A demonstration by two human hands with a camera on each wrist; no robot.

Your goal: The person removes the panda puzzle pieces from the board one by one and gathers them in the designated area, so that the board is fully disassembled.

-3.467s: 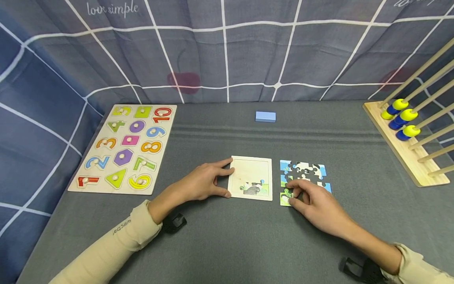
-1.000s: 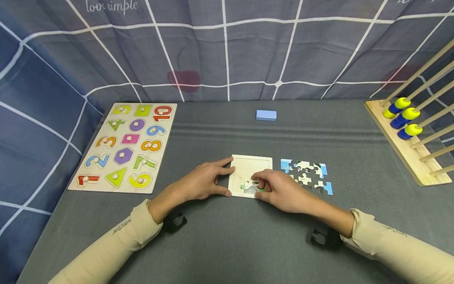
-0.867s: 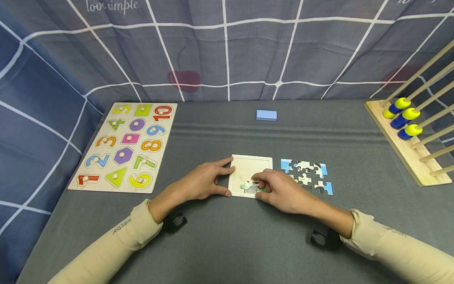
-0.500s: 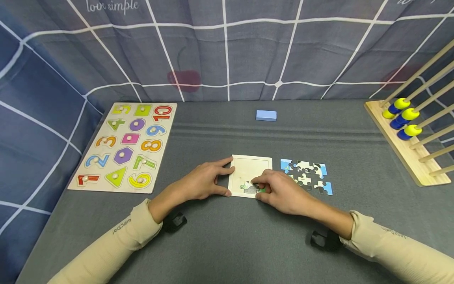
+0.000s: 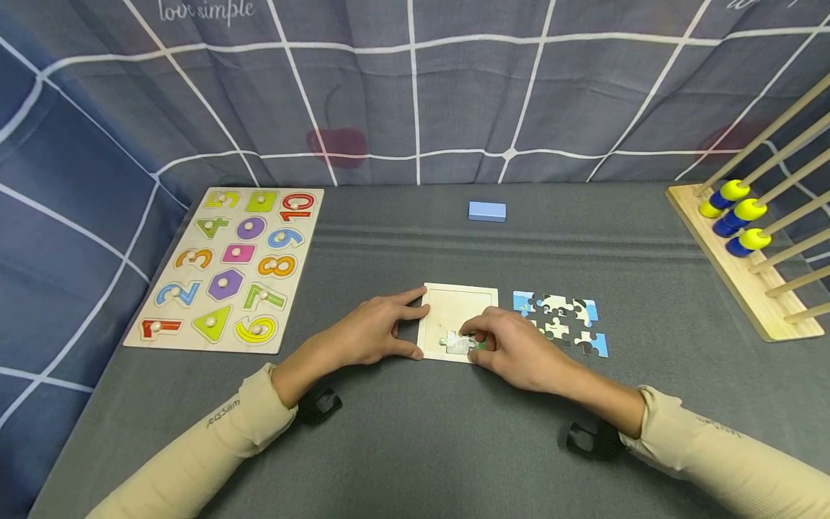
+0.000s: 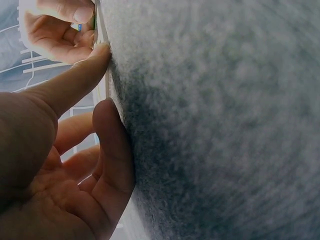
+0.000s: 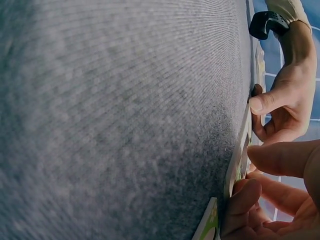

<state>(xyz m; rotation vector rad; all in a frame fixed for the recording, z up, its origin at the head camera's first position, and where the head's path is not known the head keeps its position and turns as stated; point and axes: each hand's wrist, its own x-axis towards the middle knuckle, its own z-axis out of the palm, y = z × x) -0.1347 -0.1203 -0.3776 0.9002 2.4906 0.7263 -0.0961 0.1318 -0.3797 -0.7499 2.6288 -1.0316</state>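
A square wooden puzzle tray (image 5: pixel 454 303) lies in front of me, a grey-and-green jigsaw piece (image 5: pixel 457 344) in its lower part. My left hand (image 5: pixel 369 331) rests along the tray's left side, index finger at the upper corner and thumb at the lower one. Over the tray's lower right, my right hand (image 5: pixel 519 349) pinches a puzzle piece with thumb and index finger; mostly hidden, it shows only a green sliver in the head view. Right of the tray lie several loose panda puzzle pieces (image 5: pixel 556 328). A green piece (image 7: pixel 209 222) shows on the table in the right wrist view.
At the left lies a number-and-shape peg board (image 5: pixel 223 270). A blue block (image 5: pixel 486 211) sits toward the back, and a wooden bead stand (image 5: pixel 746 274) with yellow and blue beads is at the far right. A checked curtain (image 5: pixel 454 94) hangs behind the grey table (image 5: pixel 402 447).
My right hand has come from the loose pieces to the tray and stays there, fingers shifting slightly. The grey piece now looks paler and shinier. My left hand has stayed put.
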